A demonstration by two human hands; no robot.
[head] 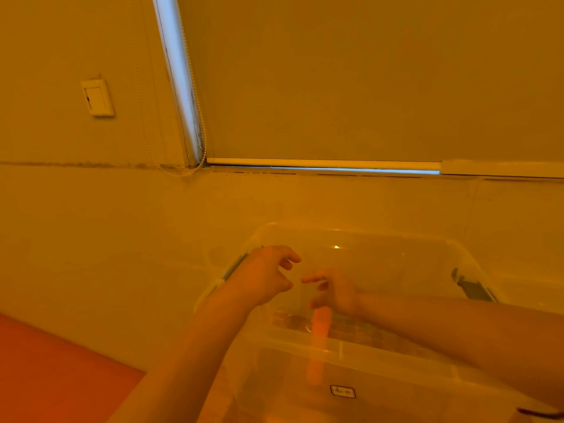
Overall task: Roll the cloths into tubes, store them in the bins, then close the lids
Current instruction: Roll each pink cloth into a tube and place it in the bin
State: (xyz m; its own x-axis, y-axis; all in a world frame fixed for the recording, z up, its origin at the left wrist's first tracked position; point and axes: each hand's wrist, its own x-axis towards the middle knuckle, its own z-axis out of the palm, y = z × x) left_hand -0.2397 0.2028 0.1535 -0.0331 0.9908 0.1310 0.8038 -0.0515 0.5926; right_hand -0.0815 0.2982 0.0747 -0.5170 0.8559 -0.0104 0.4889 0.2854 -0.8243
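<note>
Closest to us was the clear bin (pixel 351 355), its near wall with a small label (pixel 343 391) on it. A rolled orange cloth (pixel 319 337) stood pretty much upright inside, right against that front wall (blurry through the plastic). Just above the cloth's top end our right hand (pixel 334 290) hovered, fingers loosely curled and holding nothing. Our left hand (pixel 264 276) was beside it over the bin's left rim, fingers spread, also gripping nothing. Further back was the pale wall with a light switch (pixel 97 98) and a window blind (pixel 366 77).
</note>
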